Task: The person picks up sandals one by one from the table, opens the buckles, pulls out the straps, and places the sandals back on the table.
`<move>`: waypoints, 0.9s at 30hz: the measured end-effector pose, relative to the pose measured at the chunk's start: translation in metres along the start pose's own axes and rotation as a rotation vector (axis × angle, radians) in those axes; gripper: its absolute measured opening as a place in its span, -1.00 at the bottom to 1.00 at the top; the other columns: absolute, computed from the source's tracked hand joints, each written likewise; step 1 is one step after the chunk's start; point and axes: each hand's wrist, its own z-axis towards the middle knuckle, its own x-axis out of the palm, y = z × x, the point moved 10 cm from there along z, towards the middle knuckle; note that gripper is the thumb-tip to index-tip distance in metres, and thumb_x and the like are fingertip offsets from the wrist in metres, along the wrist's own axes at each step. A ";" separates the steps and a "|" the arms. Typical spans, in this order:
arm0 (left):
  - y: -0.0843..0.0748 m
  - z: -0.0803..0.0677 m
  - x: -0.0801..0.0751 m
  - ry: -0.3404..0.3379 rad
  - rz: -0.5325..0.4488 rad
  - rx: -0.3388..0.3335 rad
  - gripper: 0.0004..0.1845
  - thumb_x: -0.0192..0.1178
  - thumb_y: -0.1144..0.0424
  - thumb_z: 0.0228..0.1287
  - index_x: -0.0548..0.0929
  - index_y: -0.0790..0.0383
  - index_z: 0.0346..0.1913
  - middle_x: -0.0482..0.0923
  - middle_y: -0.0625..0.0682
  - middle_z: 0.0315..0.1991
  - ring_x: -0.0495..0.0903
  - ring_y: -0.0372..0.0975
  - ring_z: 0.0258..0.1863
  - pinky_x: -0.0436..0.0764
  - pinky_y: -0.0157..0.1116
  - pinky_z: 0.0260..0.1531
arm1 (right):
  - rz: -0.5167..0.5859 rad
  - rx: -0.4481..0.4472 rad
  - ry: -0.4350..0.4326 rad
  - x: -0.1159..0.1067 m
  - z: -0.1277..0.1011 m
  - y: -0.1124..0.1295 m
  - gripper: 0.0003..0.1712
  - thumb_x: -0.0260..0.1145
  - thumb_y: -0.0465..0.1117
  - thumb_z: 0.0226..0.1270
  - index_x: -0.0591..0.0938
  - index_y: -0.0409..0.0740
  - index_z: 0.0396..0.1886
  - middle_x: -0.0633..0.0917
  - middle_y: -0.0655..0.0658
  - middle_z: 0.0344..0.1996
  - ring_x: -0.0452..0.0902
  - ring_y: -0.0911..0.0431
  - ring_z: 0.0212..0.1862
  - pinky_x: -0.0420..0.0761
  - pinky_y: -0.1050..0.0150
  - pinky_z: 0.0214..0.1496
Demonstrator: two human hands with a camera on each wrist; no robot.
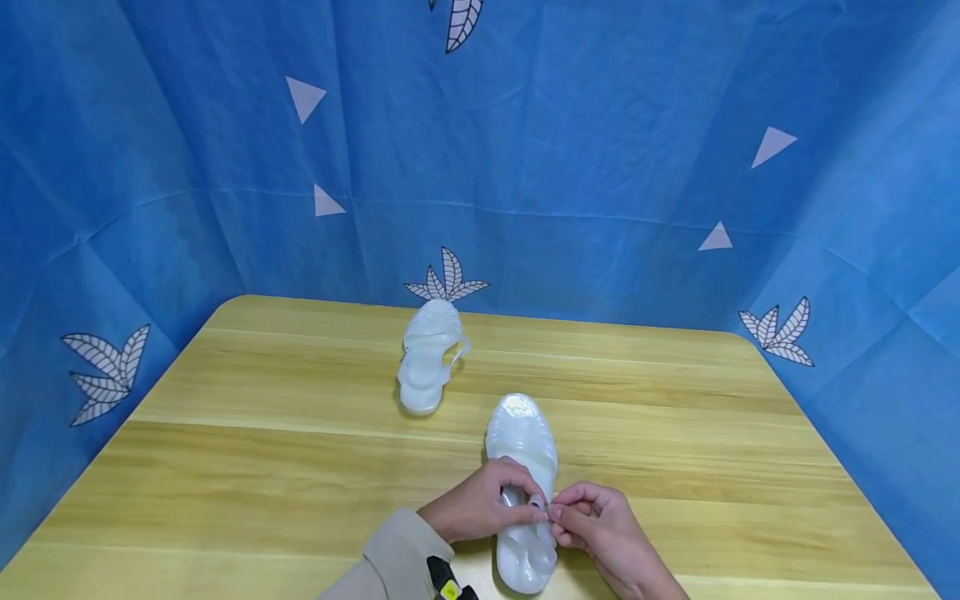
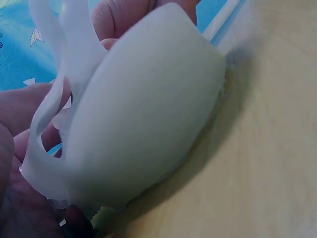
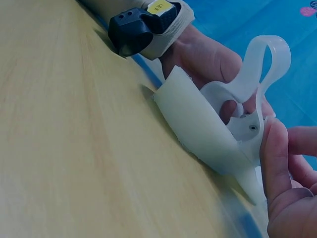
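A whitish, glossy plastic sandal [image 1: 520, 429] lies near the table's front, its toe pointing away from me. My left hand [image 1: 476, 500] reaches over it from the left, thumb and forefinger pinching a strap near the right side. Close beside those fingertips, my right hand [image 1: 603, 525] pinches the sandal's side strap between thumb and forefinger. The right wrist view shows a looped strap [image 3: 280, 52] standing up and a small metal stud [image 3: 253, 128] by the right fingertips. In the left wrist view the heel [image 2: 148, 104] covers part of both hands.
A matching sandal [image 1: 425, 367] lies farther back, left of the near one. Both are on a wood-grain table [image 1: 675, 417] with rounded back corners. A blue patterned cloth [image 1: 562, 150] hangs behind and along the sides.
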 end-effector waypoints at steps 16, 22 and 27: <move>-0.003 0.000 0.000 0.019 -0.022 -0.005 -0.86 0.34 0.26 0.11 0.69 0.21 -0.26 0.54 -0.20 -0.40 0.47 -0.45 -0.30 0.50 -0.45 -0.13 | -0.259 -0.111 -0.031 0.002 -0.002 0.004 -0.71 0.24 -0.25 0.30 0.47 -0.44 -0.17 0.59 0.03 -0.35 0.44 0.25 -0.42 0.48 0.37 -0.50; -0.004 0.000 -0.001 0.035 -0.035 -0.008 -0.84 0.31 0.32 0.13 0.67 0.22 -0.20 0.59 -0.04 -0.33 0.49 -0.44 -0.28 0.50 -0.45 -0.10 | -0.263 -0.218 -0.052 0.006 -0.002 0.011 -0.73 0.18 -0.31 0.33 0.45 -0.53 -0.19 0.61 0.04 -0.33 0.41 0.29 -0.48 0.45 0.39 -0.56; -0.005 0.000 -0.001 0.054 -0.035 -0.011 -0.82 0.29 0.31 0.15 0.66 0.22 -0.16 0.60 -0.06 -0.30 0.49 -0.44 -0.26 0.49 -0.44 -0.07 | -0.251 -0.260 -0.102 0.005 -0.002 0.014 -0.77 0.16 -0.34 0.34 0.44 -0.52 -0.23 0.61 0.05 -0.38 0.40 0.29 -0.49 0.44 0.41 -0.57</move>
